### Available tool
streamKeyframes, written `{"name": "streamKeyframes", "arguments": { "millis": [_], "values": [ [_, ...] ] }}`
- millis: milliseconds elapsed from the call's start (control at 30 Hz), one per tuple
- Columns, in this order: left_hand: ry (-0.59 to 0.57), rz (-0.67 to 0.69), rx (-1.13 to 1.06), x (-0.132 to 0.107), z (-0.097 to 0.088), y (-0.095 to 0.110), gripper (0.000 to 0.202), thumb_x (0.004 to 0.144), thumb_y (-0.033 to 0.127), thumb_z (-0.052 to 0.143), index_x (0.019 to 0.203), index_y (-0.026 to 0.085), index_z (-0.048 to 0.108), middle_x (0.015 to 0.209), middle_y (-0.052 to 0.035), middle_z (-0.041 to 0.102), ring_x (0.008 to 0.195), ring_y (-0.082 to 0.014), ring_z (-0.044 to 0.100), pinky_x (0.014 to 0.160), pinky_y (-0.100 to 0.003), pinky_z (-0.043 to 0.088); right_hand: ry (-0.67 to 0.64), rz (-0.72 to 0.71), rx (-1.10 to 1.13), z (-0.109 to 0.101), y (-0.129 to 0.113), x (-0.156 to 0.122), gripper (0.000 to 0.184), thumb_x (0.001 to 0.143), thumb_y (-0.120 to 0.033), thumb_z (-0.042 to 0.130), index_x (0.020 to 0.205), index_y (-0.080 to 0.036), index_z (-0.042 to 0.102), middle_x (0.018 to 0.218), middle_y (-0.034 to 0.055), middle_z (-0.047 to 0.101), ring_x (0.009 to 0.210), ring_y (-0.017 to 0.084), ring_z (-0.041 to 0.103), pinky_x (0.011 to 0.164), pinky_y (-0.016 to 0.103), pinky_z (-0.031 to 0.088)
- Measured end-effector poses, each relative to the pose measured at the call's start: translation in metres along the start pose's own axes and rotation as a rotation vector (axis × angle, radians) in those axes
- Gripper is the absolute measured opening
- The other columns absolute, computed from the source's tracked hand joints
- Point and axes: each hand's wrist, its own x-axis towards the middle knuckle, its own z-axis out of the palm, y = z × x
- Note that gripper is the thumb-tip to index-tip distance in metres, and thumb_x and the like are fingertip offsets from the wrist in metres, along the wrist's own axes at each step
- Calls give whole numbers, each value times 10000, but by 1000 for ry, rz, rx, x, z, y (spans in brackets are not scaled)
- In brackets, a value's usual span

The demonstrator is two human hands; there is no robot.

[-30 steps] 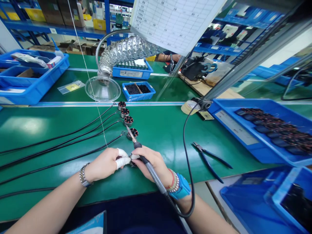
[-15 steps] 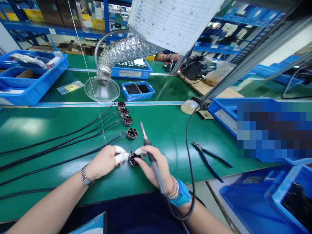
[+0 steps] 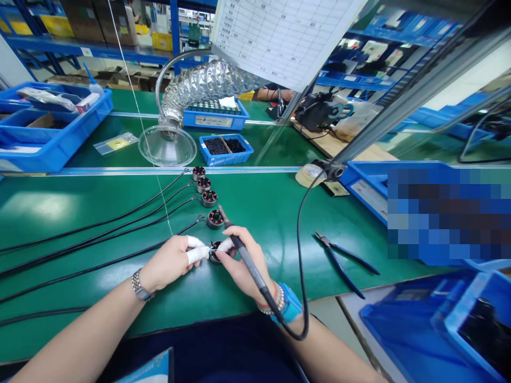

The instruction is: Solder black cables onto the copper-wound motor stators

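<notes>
Recording a long green bench mat (image 3: 120, 213) in a workshop, we note blue plastic trays (image 3: 51, 135) at far left, a clear hood (image 3: 167, 146) on a foil duct (image 3: 207, 80) beyond the mat, and blue shelving (image 3: 88, 50) behind. Blue-handled pliers (image 3: 339, 260) lie on the mat at right. Four small motors (image 3: 209, 198) stand in a line, each with a black cable (image 3: 107, 264) running left. A fifth motor (image 3: 215, 252), dark with red windings, sits at the mat between both hands, just below that line. Our left hand (image 3: 170, 263) grasps it with white-capped fingers (image 3: 195, 250). Our right hand (image 3: 243, 260) clenches a soldering iron (image 3: 250, 268), its tip pointing away, just beside the nearest lined-up motor, while one capped finger (image 3: 225, 244) touches the held motor.
</notes>
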Motion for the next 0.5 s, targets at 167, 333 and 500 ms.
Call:
{"name": "streamKeyframes", "arguments": {
  "millis": [167,333,500],
  "values": [
    [-15,19,95,-2,-1,2,316,775,431,463,613,161,479,521,46,417,432,-66,301,427,-204,233,-14,111,51,1,-2,0,365,680,-69,577,989,-223,457,624,-67,558,536,87,513,532,180,426],
    [-4,68,217,-4,-2,8,358,785,458,447,583,163,470,488,50,378,460,-79,307,456,-212,239,-59,-36,-84,-12,-4,-8,412,694,-86,622,1045,-236,466,807,-26,601,692,100,573,680,201,469],
    [-6,93,266,-3,-2,9,356,796,466,435,637,163,531,597,19,483,567,-107,397,528,-215,303,-78,-157,-173,-38,-19,-9,170,801,-128,543,952,-208,544,774,0,606,647,101,576,629,205,473]
  ]
}}
